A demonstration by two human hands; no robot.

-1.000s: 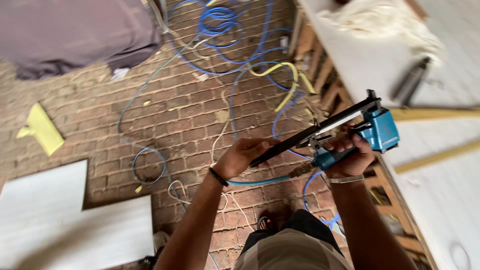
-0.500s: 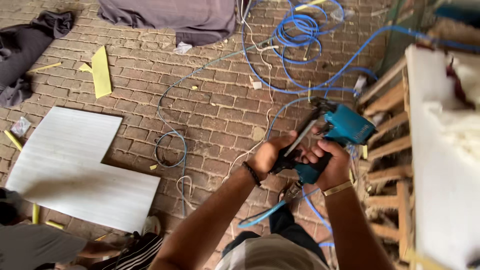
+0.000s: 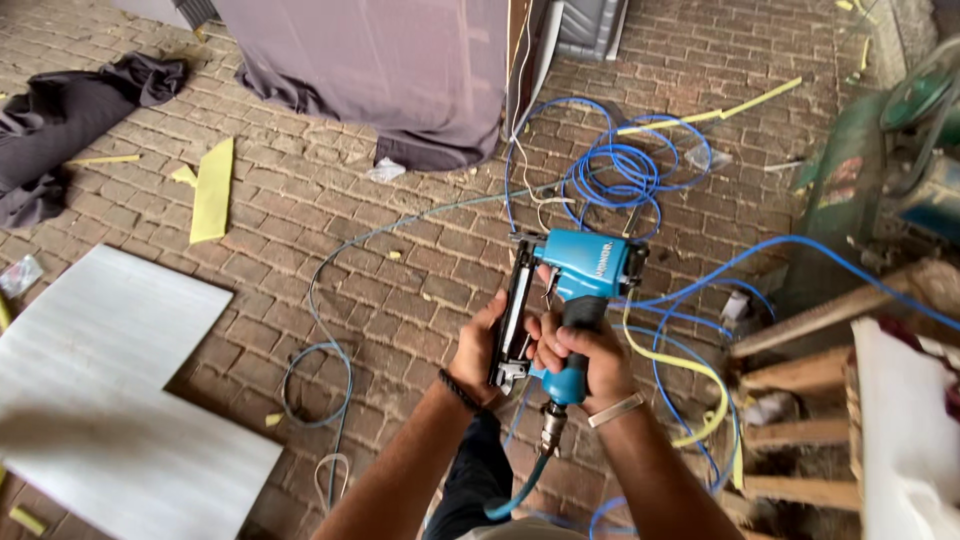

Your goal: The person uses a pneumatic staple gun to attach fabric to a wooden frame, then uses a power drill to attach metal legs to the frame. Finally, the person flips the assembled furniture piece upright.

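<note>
One blue pneumatic nailer (image 3: 580,290) is held over the brick floor (image 3: 400,290): the right hand (image 3: 580,358) wraps tight round its handle, and the left hand (image 3: 480,352) clasps the black magazine (image 3: 515,315) (its fingertips hidden behind). One blue air hose (image 3: 625,170) coils beyond; the white panel (image 3: 110,400) is cut off.

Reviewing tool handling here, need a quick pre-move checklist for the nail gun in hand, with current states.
1. Right hand wrapped on the handle of the blue nail gun: ok.
2. Left hand steadying the black magazine: ok.
3. Blue air hose attached at the handle base: ok.
4. Finger off the trigger: cannot tell.
5. Magazine loaded and latched: cannot tell.
6. Footing free of hose loops on the brick floor: not ok, coils lie close by.
</note>
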